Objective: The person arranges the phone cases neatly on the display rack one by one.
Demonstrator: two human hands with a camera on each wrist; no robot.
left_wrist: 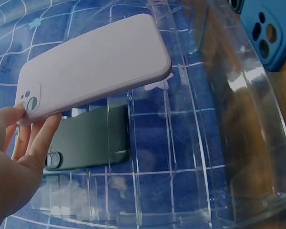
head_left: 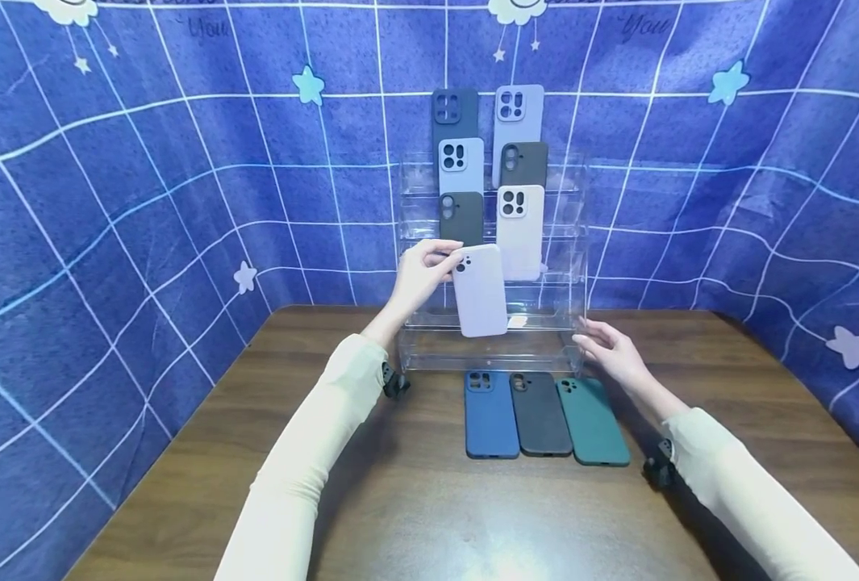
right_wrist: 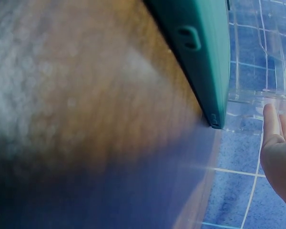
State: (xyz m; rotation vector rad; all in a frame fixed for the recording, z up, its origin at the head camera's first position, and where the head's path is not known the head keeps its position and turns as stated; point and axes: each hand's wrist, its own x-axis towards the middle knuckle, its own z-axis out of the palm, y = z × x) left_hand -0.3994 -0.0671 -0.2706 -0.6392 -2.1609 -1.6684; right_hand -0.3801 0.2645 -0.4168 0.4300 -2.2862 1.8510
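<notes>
My left hand [head_left: 420, 276] pinches a pale lilac phone case [head_left: 483, 294] by its upper left corner, next to the camera cutouts. The case hangs slightly tilted in front of the lower tiers of a clear stepped display rack [head_left: 487, 362]. In the left wrist view, thumb and fingers grip that corner, and a dark green case [left_wrist: 90, 138] stands in the rack behind it. My right hand [head_left: 613, 353] is at the rack's lower right side, fingertips right at its edge, fingers loosely extended and holding nothing.
Higher tiers hold several cases in two columns, among them a white one [head_left: 520, 242] and a light blue one [head_left: 461, 165]. On the wooden table [head_left: 414, 500] before the rack lie a blue case [head_left: 492, 424], a black case [head_left: 542, 420] and a green case [head_left: 594, 428]. Blue patterned cloth [head_left: 182, 202] hangs behind.
</notes>
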